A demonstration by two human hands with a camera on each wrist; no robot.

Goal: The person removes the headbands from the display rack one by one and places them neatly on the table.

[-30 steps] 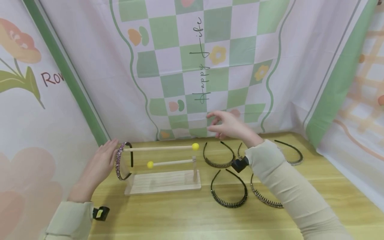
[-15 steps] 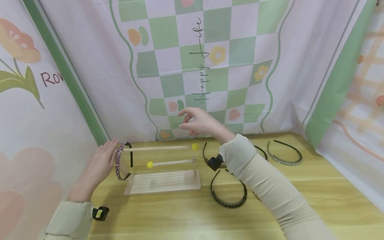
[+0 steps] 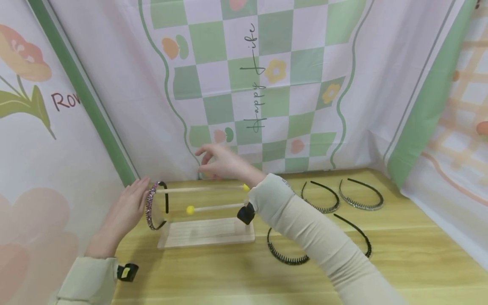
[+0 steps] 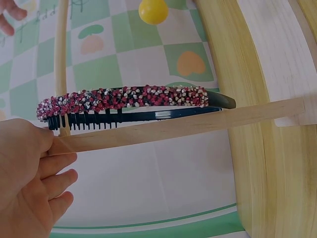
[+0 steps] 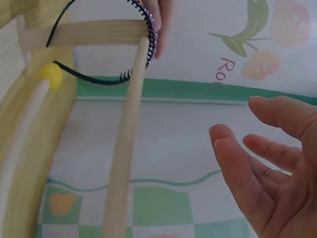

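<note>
A wooden headband stand (image 3: 207, 235) with two yellow-tipped rods stands at the left of the table. On its upper rod, close to the left upright (image 4: 173, 130), hangs a headband (image 4: 124, 98) covered in pink and silver beads, with comb teeth inside. My left hand (image 3: 123, 212) holds the top of that upright, beside the headband; its thumb and fingers lie about the post end in the left wrist view. Above and behind the upper rod floats my right hand (image 3: 226, 163), its fingers loosely bent and nothing between them.
More toothed headbands lie on the table (image 3: 213, 279) to the right: two at the back right (image 3: 361, 206), (image 3: 327, 209), and dark ones nearer (image 3: 287, 259), partly under my right sleeve (image 3: 309, 237). Printed curtains (image 3: 274, 84) close the back and sides.
My right hand has moved left, from above the loose headbands to above the stand's upper rod. The left hand and the beaded headband have stayed in place.
</note>
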